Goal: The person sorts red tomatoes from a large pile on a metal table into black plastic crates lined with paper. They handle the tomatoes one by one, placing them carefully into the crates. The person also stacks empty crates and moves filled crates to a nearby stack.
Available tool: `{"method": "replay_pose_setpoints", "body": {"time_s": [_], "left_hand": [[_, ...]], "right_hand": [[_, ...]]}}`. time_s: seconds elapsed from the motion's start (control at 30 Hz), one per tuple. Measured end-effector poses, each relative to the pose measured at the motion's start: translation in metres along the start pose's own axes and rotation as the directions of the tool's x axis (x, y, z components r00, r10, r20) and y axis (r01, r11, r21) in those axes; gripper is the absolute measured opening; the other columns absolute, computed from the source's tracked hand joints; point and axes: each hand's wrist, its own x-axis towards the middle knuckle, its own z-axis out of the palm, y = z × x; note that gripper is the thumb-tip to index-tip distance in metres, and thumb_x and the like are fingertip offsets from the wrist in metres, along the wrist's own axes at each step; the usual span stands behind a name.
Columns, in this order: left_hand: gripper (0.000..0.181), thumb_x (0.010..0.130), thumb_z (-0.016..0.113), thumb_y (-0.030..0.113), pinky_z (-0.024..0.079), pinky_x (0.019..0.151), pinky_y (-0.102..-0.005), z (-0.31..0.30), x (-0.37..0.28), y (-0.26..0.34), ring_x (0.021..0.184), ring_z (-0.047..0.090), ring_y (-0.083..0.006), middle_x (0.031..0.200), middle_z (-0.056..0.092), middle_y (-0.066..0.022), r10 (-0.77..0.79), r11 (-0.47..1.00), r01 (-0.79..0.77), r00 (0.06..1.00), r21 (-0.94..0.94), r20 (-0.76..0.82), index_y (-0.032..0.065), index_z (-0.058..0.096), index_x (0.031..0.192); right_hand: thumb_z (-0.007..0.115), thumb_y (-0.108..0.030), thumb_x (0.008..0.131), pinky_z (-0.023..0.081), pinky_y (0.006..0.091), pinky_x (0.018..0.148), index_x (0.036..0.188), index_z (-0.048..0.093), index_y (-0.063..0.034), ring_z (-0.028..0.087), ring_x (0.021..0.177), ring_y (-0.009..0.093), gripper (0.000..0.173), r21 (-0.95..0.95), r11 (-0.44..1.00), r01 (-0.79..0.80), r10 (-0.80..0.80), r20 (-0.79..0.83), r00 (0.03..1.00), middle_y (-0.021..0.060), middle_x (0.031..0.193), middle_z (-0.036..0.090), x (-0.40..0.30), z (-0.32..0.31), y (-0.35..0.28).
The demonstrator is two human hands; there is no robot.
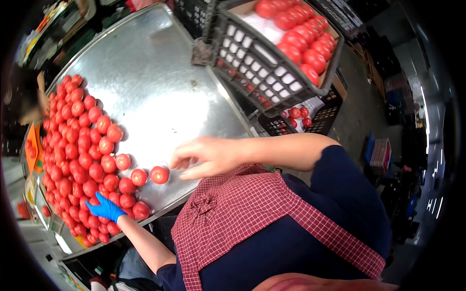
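A large heap of red tomatoes (74, 156) covers the left part of a stainless steel tabletop (153, 58). My left hand (107, 209), in a blue glove, lies over the near side of the heap with thumb and fingers spread. Its palm is hidden, but I see no tomato lifted in it. My right hand (207, 158) is bare and somewhat blurred above the steel. The fingers curve loosely apart from the thumb, with nothing between them. Just left of its fingertips sits a single tomato (159, 175), with another tomato (139, 177) beside it at the heap's edge.
At the upper right stands a black plastic crate (251, 69) with a liner and rows of tomatoes (302, 36). A lower crate (329, 109) holds several tomatoes (299, 115). Across the heap, another person's arm (42, 96) reaches in. A raised rim (233, 96) edges the table.
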Motion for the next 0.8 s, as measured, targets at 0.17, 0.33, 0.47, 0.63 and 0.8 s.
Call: {"method": "replay_pose_setpoints", "body": {"time_s": [0.17, 0.33, 0.47, 0.63, 0.8], "left_hand": [[0.054, 0.089, 0.069, 0.008, 0.038, 0.109, -0.0389, 0.066, -0.059, 0.253, 0.129, 0.049, -0.0261, 0.142, 0.051, -0.0136, 0.376, 0.686, 0.004, 0.854, -0.727, 0.36, -0.0002, 0.051, 0.139], [0.062, 0.084, 0.072, 0.012, 0.041, 0.107, -0.0408, 0.033, -0.119, 0.519, 0.124, 0.054, -0.0348, 0.131, 0.057, -0.0179, 0.909, 0.332, -0.336, 0.362, -0.881, 0.204, 0.0064, 0.048, 0.141], [0.07, 0.082, 0.074, 0.031, 0.049, 0.099, -0.0444, 0.037, -0.152, 0.611, 0.118, 0.058, -0.0391, 0.128, 0.057, -0.0224, 0.95, 0.254, -0.447, -0.052, -0.858, 0.308, 0.01, 0.046, 0.142], [0.08, 0.079, 0.077, 0.032, 0.054, 0.09, -0.0403, 0.075, -0.171, 0.637, 0.105, 0.065, -0.0326, 0.124, 0.06, -0.0208, 0.779, 0.422, -0.421, -0.283, -0.803, 0.559, 0.0118, 0.04, 0.147], [0.077, 0.078, 0.072, 0.032, 0.052, 0.094, -0.0442, 0.08, -0.16, 0.649, 0.11, 0.062, -0.0405, 0.125, 0.059, -0.0235, 0.836, 0.415, -0.422, -0.172, -0.806, 0.521, 0.0111, 0.041, 0.146]], "right_hand": [[0.071, -0.01, 0.086, 0.052, 0.0309, 0.088, 0.113, 0.067, -0.002, 0.065, 0.098, 0.018, 0.029, -0.479, 0.872, 0.1, -0.292, -0.345, 0.892, 0.0081, 0.105, 0.068, -0.125, -0.145, -0.063], [0.076, -0.013, 0.081, 0.05, 0.0288, 0.087, 0.119, 0.063, -0.0028, 0.062, 0.099, 0.014, 0.042, -0.433, 0.821, -0.371, -0.053, -0.706, 0.706, 0.0053, 0.109, 0.066, -0.221, -0.268, -0.047], [0.078, -0.021, 0.075, 0.049, 0.0357, 0.092, 0.125, 0.058, -0.0065, 0.06, 0.108, 0.024, 0.055, -0.666, 0.565, -0.486, 0.063, -0.553, 0.831, 0.0091, 0.118, 0.062, -0.241, -0.279, -0.037], [0.083, -0.028, 0.069, 0.046, 0.0416, 0.097, 0.12, 0.061, -0.0073, 0.053, 0.117, 0.031, 0.059, -0.806, 0.48, -0.346, 0.063, -0.362, 0.93, 0.0109, 0.122, 0.056, -0.236, -0.281, -0.028], [0.082, -0.042, 0.072, 0.047, 0.0426, 0.093, 0.118, 0.062, -0.0084, 0.05, 0.113, 0.034, 0.06, -0.821, 0.518, -0.241, 0.067, -0.242, 0.968, 0.0127, 0.118, 0.055, -0.224, -0.268, -0.035]]}}
